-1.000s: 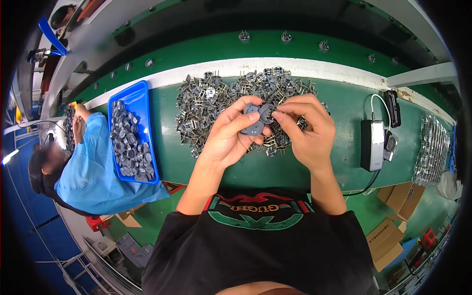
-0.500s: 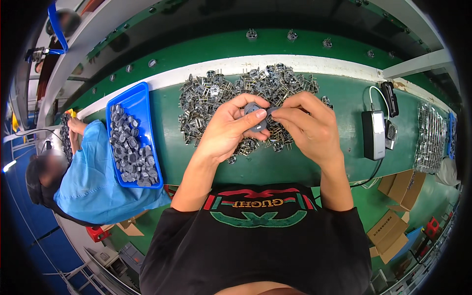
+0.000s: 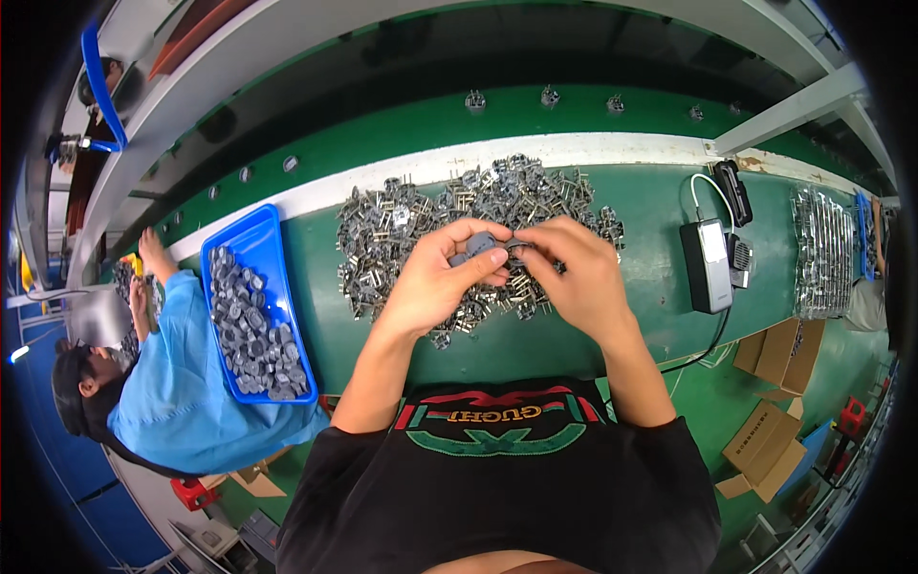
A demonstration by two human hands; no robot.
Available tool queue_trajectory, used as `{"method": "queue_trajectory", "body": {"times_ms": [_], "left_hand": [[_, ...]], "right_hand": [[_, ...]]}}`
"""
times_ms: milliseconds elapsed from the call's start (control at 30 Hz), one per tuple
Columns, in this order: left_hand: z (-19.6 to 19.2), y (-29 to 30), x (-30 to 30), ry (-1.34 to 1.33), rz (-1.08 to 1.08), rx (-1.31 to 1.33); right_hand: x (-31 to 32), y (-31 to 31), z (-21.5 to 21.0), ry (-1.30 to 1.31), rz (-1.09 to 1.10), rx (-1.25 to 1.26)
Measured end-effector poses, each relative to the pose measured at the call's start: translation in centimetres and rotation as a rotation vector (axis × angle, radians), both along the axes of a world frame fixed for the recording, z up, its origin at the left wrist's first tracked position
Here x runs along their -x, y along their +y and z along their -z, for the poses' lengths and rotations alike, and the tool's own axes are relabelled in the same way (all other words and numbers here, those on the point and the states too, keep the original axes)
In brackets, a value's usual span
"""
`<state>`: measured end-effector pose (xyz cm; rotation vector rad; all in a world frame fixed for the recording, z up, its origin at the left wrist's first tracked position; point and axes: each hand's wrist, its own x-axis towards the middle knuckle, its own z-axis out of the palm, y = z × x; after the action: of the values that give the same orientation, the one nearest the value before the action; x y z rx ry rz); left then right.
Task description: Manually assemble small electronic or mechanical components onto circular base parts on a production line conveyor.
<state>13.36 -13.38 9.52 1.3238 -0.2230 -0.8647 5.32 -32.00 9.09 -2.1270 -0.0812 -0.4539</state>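
In the head view, a small grey part [image 3: 481, 246] is pinched at the centre of the frame between the thumb and curled fingers of the left hand [image 3: 442, 279]. The same part is met from the right by the right hand [image 3: 574, 275], its fingertips closed on the part's end. Both hands are held just above a heap of grey metal pieces [image 3: 430, 225] on the green bench [image 3: 650, 316]. A blue tray [image 3: 251, 244] of dark parts is seen at centre left.

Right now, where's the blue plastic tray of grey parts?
In the head view, the blue plastic tray sits on the green bench to the person's left, beside the pile of grey metal parts and left of the left hand.
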Motion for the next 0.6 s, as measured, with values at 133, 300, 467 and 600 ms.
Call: {"method": "queue_trajectory", "body": {"times_ms": [133,300,467,600], "left_hand": [[-0.1,-0.4,-0.9,-0.089,-0.053,-0.067],[-0.2,0.7,-2.8,0.015,-0.255,0.104],[0.3,3.0,-3.6,0.116,-0.242,0.231],[0.1,3.2,-3.2,0.207,-0.375,0.242]], "right_hand": [[-2.3,-2.1,1.1,-0.248,0.191,0.260],[-8.9,-11.3,3.3,0.076,0.407,0.137],[-12.9,-15.1,6.7,0.237,0.353,0.489],[-10.9,-14.6,5.4,0.035,0.374,0.376]]}}
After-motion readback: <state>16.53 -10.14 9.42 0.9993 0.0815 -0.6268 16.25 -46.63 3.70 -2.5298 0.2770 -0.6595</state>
